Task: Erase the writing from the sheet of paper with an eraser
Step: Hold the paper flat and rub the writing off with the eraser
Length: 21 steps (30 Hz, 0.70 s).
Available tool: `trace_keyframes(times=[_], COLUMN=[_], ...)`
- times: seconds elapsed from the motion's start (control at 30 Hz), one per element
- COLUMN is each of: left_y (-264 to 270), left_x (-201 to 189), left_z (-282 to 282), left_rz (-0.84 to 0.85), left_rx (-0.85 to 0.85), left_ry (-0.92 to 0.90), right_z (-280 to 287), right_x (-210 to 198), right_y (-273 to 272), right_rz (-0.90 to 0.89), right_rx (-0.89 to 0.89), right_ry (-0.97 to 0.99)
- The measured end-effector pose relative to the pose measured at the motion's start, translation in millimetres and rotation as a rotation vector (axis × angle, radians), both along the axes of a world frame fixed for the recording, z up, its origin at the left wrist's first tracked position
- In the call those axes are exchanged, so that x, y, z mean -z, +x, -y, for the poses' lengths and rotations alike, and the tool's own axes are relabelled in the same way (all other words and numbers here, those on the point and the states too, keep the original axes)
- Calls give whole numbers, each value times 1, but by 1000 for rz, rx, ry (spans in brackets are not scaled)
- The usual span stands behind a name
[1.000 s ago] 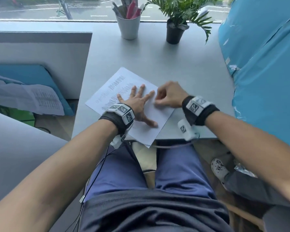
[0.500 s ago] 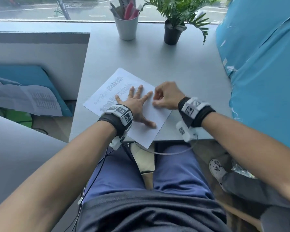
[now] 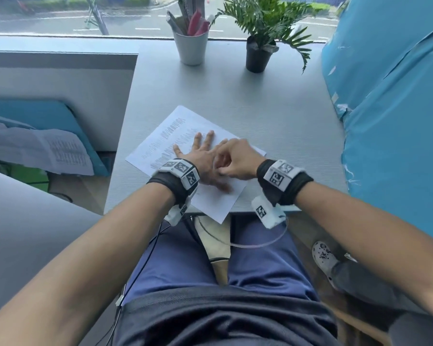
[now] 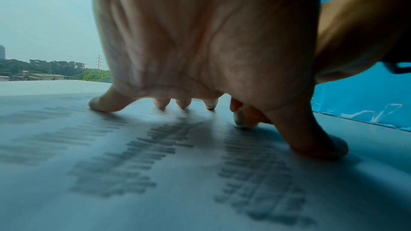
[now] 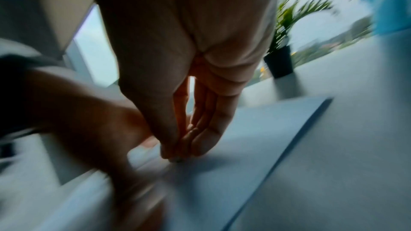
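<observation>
Sheet [image 3: 210,203], at near desk [image 3: 260,108] edge | is pinned by left hand [image 3: 203,161], fingers splayed flat | eraser [image 4: 243,123] is pinched in right hand [image 3: 238,158] fingertips | short strokes are best made beside pinning fingers.

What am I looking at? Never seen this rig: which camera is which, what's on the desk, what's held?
No robot: a person wears a camera on the head and each wrist. The head view looks down at a grey desk. The left hand presses flat, fingers spread, on a white printed sheet of paper. The right hand pinches a small pale eraser against it. The left wrist view looks from under the left palm; the right wrist view is blurred. Farther back: a white cup of pens and a green plant in a black pot.
</observation>
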<state>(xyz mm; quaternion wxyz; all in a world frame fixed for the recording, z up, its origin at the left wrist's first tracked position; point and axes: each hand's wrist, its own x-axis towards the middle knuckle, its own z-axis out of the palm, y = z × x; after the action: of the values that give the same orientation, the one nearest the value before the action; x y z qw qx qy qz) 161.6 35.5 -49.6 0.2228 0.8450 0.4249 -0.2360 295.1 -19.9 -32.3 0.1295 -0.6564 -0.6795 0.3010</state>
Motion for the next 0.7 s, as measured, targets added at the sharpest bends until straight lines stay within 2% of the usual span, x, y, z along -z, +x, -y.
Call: trace_keyframes(times=[0.13, 0.27, 0.4, 0.5, 0.7], left_y=[-3, -13, -23, -23, -23], left_x=[-3, -15, -12, -9, -3], left_z=[-2, -18, -16, -15, -13], left_rz=[42, 49, 68, 68, 24], left_rx=[11, 72, 67, 65, 90], left_ry=[-8, -67, -23, -29, -22], right_z=[-21, -24, -34, -37, -34], right_x=[-4, 0, -2, 4, 1], right_y=[42, 43, 40, 26, 13], right_rz=[41, 131, 182, 222, 208], right_rx=[208, 177, 222, 167, 182], right_ry=[66, 83, 105, 103, 77])
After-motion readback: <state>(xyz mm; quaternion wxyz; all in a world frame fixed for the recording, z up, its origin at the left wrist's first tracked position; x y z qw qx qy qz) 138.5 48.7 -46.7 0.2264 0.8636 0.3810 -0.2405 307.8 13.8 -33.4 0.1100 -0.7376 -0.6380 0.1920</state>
